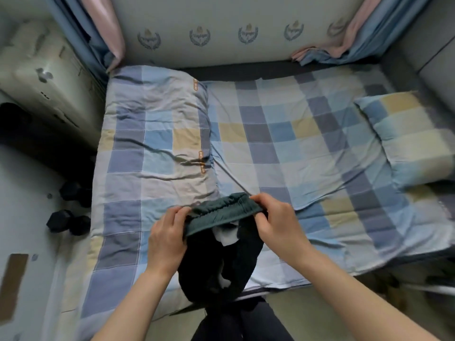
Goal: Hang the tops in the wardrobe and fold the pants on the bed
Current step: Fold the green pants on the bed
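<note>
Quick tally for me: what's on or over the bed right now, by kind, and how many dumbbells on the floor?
Pants, held at the waistband by the left hand and right hand: 1
Folded quilt: 1
Pillow: 1
Dumbbells on the floor: 2
Total: 5

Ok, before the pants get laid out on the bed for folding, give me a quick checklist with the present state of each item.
1. Left hand grips the waistband: ok.
2. Right hand grips the waistband: ok.
3. Pants held up, legs hanging below the hands: ok.
4. Waistband stretched flat between the hands: ok.
5. Legs straight and untwisted: cannot tell, they hang bunched and dark.
6. Room on the bed: ok, bare checked sheet between the folded quilt and the pillow.
</note>
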`<state>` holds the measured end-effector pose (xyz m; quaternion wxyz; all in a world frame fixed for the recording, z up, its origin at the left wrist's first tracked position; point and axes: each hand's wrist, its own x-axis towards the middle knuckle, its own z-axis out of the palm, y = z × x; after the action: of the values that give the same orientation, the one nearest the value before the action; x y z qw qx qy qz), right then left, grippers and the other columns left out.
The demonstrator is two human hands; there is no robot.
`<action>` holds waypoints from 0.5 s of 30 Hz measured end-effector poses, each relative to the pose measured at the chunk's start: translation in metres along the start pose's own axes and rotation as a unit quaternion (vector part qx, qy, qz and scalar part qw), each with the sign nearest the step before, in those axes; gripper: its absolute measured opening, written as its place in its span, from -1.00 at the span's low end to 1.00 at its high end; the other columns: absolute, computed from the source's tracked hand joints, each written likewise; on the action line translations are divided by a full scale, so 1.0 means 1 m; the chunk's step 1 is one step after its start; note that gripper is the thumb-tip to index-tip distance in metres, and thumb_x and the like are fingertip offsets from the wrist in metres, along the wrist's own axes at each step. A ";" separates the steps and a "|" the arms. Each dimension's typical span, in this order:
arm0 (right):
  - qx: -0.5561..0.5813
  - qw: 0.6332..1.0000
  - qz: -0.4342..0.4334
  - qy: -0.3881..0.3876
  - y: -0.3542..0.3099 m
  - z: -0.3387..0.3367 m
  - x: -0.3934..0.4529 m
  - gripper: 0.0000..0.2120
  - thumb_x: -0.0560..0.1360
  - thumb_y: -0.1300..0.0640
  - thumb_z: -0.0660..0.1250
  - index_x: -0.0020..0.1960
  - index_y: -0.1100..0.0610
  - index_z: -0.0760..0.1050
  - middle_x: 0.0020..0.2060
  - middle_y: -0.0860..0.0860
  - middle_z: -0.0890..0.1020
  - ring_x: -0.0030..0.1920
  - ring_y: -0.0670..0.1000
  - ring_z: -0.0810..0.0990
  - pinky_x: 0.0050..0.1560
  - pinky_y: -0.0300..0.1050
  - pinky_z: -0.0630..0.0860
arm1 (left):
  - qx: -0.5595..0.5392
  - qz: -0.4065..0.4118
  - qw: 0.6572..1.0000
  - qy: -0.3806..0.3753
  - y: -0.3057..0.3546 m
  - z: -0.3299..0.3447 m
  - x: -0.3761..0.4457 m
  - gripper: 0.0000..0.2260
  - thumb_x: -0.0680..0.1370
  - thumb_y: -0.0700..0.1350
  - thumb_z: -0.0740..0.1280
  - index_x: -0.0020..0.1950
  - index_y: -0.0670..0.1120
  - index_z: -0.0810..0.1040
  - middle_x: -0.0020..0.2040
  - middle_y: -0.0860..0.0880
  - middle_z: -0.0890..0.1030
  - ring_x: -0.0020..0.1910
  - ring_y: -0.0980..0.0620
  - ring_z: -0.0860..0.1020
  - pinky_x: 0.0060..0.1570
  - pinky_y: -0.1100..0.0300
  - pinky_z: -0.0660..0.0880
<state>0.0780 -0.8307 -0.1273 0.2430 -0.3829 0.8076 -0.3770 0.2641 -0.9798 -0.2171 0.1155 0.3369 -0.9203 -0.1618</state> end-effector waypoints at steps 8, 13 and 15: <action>0.203 0.956 0.071 0.200 -0.015 -0.080 -0.028 -0.76 0.52 0.29 0.24 -0.12 -0.02 0.58 -0.23 -0.05 0.68 -0.13 0.01 0.66 -0.11 0.06 0.62 | 0.136 0.257 0.957 -0.020 0.032 -0.022 -0.015 -0.38 0.44 -0.31 0.19 0.46 0.11 0.28 0.39 -0.15 0.28 0.13 -0.21 0.47 0.10 -0.06 0.46; 0.209 0.941 0.047 0.263 0.012 -0.147 -0.047 -0.76 0.53 0.24 0.24 -0.11 -0.07 0.57 -0.22 -0.11 0.68 -0.12 -0.09 0.65 -0.15 -0.25 0.56 | 0.065 0.294 0.943 -0.142 0.060 -0.033 -0.020 -0.07 0.25 -0.43 0.41 0.52 0.15 0.26 0.49 -0.18 0.27 0.08 -0.09 0.53 0.01 0.18 0.50; 0.200 0.937 0.053 0.281 0.032 -0.173 -0.051 -0.76 0.53 0.27 0.22 -0.08 -0.05 0.54 -0.20 -0.07 0.67 -0.12 -0.10 0.64 -0.12 -0.24 0.55 | 0.053 0.276 0.941 -0.189 0.074 -0.033 -0.012 -0.21 0.41 -0.31 0.44 0.53 0.18 0.25 0.54 -0.12 0.23 0.28 -0.13 0.49 0.16 0.16 0.44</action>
<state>-0.0238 -0.7031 -0.0436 0.0974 -0.1611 0.7699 -0.6097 0.2409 -0.9258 -0.1603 -0.0384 0.0381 -0.9893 -0.1354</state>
